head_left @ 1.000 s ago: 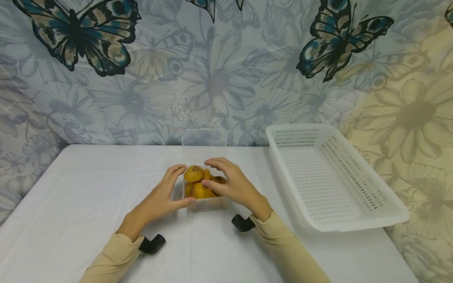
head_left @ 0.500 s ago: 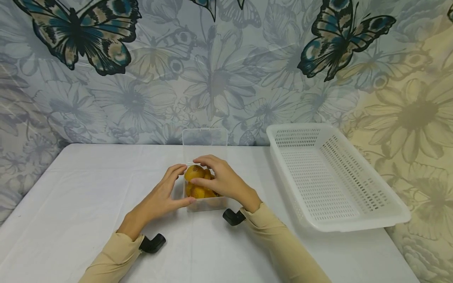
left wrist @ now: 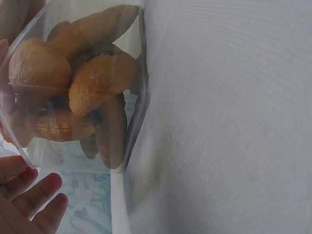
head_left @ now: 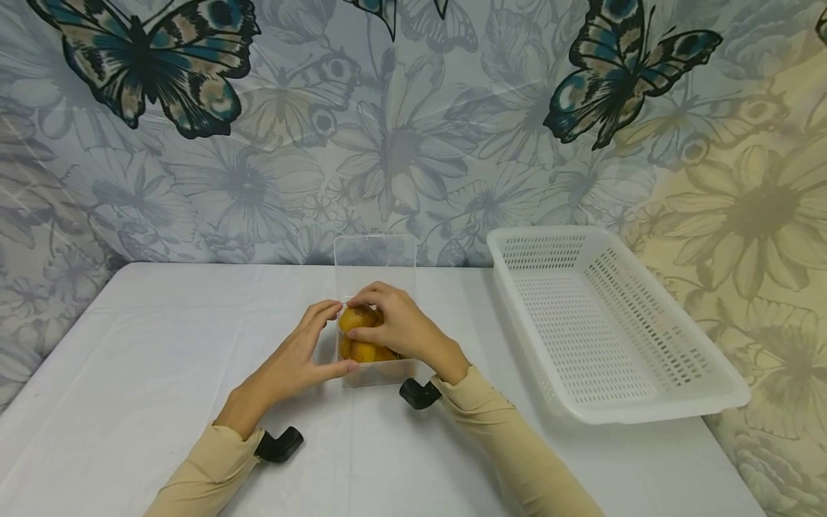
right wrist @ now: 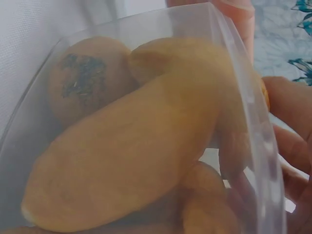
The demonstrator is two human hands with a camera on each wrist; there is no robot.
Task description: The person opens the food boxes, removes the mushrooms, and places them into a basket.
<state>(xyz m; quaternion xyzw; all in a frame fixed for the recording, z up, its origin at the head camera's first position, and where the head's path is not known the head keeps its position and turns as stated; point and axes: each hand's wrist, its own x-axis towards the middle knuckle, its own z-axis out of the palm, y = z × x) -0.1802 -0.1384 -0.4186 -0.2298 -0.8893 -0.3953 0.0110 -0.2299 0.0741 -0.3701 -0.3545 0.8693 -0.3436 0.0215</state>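
Observation:
A clear plastic box (head_left: 377,373) full of golden-brown buns (head_left: 365,352) stands mid-table, its see-through lid (head_left: 375,253) raised at the back. My left hand (head_left: 287,366) spans the box's left side, thumb at the front corner and fingers at the back corner. Over the box, my right hand (head_left: 410,327) has thumb and fingers around a round bun (head_left: 354,317) at the top left of the pile. Through the wall in the right wrist view, a long bun (right wrist: 122,151) lies beside a round one (right wrist: 90,80) with a dark patch. The right hand hides the pile's right part.
A white perforated plastic basket (head_left: 588,337) stands on the right of the white-covered table (head_left: 161,345). Behind the table hangs a butterfly-and-flower backdrop (head_left: 400,158). A black wrist mount (head_left: 279,445) sticks out from the left cuff.
My right hand has moved left across the box, its thumb and fingers drawing in around the top-left bun. The left hand has stayed at the box's side.

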